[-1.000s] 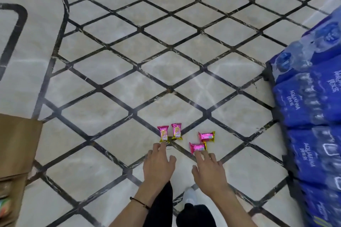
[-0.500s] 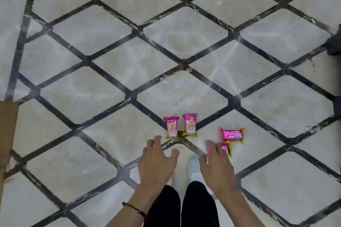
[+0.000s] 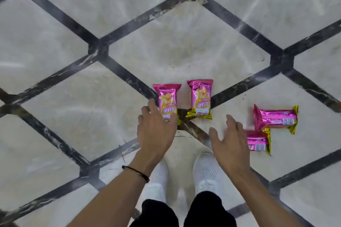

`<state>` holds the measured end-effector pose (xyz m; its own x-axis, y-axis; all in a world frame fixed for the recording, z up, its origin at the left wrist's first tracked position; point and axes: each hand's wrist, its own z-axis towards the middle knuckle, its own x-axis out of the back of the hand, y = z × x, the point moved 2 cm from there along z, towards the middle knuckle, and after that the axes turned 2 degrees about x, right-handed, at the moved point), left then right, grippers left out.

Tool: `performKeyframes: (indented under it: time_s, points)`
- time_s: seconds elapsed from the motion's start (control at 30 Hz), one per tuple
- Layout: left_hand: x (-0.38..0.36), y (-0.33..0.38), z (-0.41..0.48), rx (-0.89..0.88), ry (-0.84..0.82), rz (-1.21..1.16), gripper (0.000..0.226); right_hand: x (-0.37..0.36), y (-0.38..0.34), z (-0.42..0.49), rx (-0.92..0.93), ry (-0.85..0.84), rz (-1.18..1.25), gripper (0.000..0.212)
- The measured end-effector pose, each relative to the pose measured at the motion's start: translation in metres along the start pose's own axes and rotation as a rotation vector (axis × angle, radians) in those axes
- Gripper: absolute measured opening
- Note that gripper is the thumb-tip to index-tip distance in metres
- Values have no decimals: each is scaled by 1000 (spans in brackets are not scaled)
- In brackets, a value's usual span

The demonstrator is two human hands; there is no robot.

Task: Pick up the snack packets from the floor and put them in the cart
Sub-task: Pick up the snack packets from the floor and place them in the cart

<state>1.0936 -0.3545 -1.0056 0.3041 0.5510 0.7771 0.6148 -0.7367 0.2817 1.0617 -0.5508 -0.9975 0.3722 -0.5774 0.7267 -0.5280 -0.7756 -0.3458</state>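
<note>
Several pink snack packets lie on the marble floor. The left packet [image 3: 167, 98] lies lengthwise, its near end under the fingers of my left hand [image 3: 156, 131], which is spread open over it. A second packet [image 3: 200, 98] lies just right of it, untouched. Further right, a packet [image 3: 275, 119] lies crosswise. Below it, another packet [image 3: 258, 141] is partly hidden by my right hand [image 3: 227, 142], whose fingers are straight and spread beside it. No cart is in view.
The floor is pale marble with a dark diamond grid [image 3: 96, 49]. My two white shoes [image 3: 206, 173] stand right below the hands, with black trouser legs at the bottom edge. A dark cord bracelet [image 3: 136, 172] circles my left wrist.
The view has dropped much closer to the floor. Both hands have moved forward, the left now over the left packet, the right beside the lower right packet. The cardboard box at the left has left the view.
</note>
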Motion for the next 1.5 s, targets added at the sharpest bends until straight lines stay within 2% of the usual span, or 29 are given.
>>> performKeyframes:
  time_s: [0.17, 0.33, 0.43, 0.7, 0.83, 0.97, 1.23, 1.33, 1.5]
  points:
    - [-40, 1, 42, 0, 27, -2, 99, -31, -6, 56, 78, 45, -11, 84]
    - [-61, -1, 60, -58, 44, 8, 107, -55, -24, 92, 86, 110, -3, 89]
    - [-65, -5, 64, -111, 73, 8, 104, -67, -33, 103, 86, 143, -32, 88]
    - [-62, -10, 57, -142, 110, -53, 95, -74, -39, 101, 98, 209, 46, 70]
    - [-35, -15, 46, -105, 110, -32, 93, -58, -38, 83, 112, 209, 28, 75]
    - [12, -11, 18, -99, 123, -7, 92, -20, -44, 50, 107, 193, 22, 72]
    - [149, 24, -81, -106, 108, -143, 94, 111, -88, -54, 260, 232, -50, 51]
    - [207, 50, -119, -72, 119, -168, 94, 173, -111, -93, 243, 231, -28, 52]
    - [305, 103, -185, -125, 118, -256, 97, 277, -153, -159, 183, 268, 11, 53]
